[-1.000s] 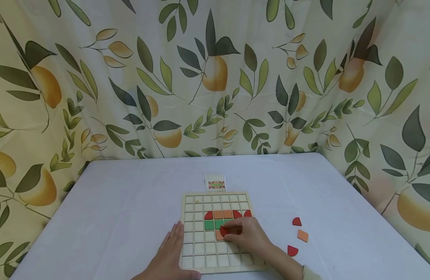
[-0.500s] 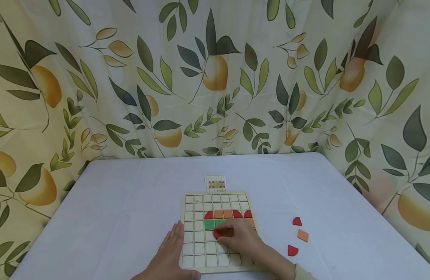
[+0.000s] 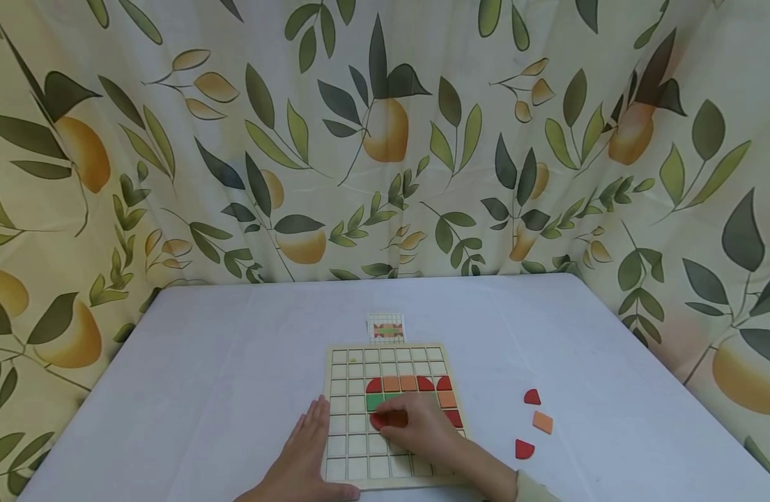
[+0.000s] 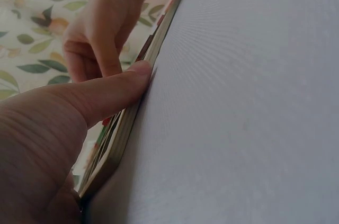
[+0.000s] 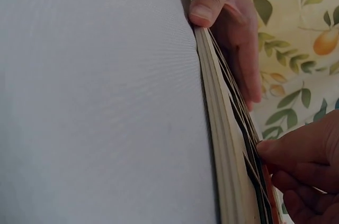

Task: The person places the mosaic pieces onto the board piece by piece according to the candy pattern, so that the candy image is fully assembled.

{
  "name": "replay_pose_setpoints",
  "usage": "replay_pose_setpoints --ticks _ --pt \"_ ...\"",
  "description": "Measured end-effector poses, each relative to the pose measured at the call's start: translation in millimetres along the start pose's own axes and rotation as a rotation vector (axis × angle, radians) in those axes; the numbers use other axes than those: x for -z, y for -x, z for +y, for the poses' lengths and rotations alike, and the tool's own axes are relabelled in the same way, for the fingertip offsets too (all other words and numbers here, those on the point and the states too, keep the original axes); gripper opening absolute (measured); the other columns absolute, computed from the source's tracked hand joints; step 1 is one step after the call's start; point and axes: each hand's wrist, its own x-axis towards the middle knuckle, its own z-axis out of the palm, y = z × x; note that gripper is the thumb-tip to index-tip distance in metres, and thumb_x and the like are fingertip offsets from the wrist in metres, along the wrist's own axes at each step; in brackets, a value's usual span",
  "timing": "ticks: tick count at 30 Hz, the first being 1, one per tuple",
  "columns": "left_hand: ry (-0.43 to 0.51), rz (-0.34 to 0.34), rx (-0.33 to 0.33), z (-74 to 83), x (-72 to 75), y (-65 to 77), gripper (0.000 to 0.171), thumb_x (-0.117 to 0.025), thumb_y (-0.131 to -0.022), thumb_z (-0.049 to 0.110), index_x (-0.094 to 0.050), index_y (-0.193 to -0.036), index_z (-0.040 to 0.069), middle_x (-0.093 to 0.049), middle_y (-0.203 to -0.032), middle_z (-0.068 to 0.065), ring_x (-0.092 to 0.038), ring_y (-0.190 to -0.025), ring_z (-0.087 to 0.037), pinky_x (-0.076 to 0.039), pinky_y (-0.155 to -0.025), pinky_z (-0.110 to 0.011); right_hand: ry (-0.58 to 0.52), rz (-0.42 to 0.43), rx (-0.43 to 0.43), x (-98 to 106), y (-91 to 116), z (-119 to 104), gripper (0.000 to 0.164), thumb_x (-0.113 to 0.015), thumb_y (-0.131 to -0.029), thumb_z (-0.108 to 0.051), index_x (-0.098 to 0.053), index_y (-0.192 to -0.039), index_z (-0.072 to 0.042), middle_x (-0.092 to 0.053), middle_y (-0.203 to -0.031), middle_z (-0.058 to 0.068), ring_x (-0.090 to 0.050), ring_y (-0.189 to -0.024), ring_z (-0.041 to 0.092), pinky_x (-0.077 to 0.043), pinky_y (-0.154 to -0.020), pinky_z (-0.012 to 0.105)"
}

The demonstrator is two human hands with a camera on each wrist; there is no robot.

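Observation:
A light wooden grid board (image 3: 348,446) lies on the table. Between thumb and fingers, my right hand (image 3: 422,422) pinches a red rounded piece (image 3: 376,420), low over the row just below the green pieces (image 3: 375,402). My left hand (image 3: 293,453) lies along the board's left side with fingers straight; its thumb (image 4: 119,89) rests on the front edge. Set in the grid are orange squares (image 3: 400,384) and red rounded pieces (image 3: 425,383); at the right are an orange piece (image 3: 447,399) and a red one (image 3: 453,417). My right hand hides the cells between.
Right of the board lie a loose red piece (image 3: 532,397), an orange square (image 3: 543,422) and another red piece (image 3: 524,449). Behind the board is a small pattern card (image 3: 386,328). A white cloth (image 3: 234,348) covers the table, and a leafy curtain (image 3: 385,209) hangs behind.
My right hand has slid left across the board with the red piece, uncovering an orange and a red piece at the right. My left hand has stayed put.

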Motion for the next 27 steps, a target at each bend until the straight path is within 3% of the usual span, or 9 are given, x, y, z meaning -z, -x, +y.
replay_pose_setpoints --ticks 12,27 --pt "-0.005 0.006 -0.019 -1.3 -0.5 0.4 0.132 -0.064 -0.059 0.074 -0.005 -0.143 -0.008 -0.006 -0.150 -0.022 -0.003 -0.137 -0.034 -0.010 -0.106 -0.053 0.007 -0.023 -0.010 -0.5 -2.6 1.8 0.022 -0.075 -0.077 -0.010 -0.073 -0.099 -0.012 -0.065 -0.093 -0.012 -0.055 -0.083 0.004 -0.048 -0.067 0.021" --pt "-0.007 0.008 -0.015 0.9 0.5 0.5 0.131 -0.065 -0.059 0.073 -0.008 -0.143 -0.010 -0.007 -0.150 -0.023 -0.004 -0.137 -0.035 -0.009 -0.106 -0.052 0.014 -0.050 -0.002 2.8 -3.9 1.1 0.023 -0.074 -0.077 -0.011 -0.072 -0.100 -0.013 -0.066 -0.098 -0.008 -0.057 -0.092 0.009 -0.048 -0.073 0.023"
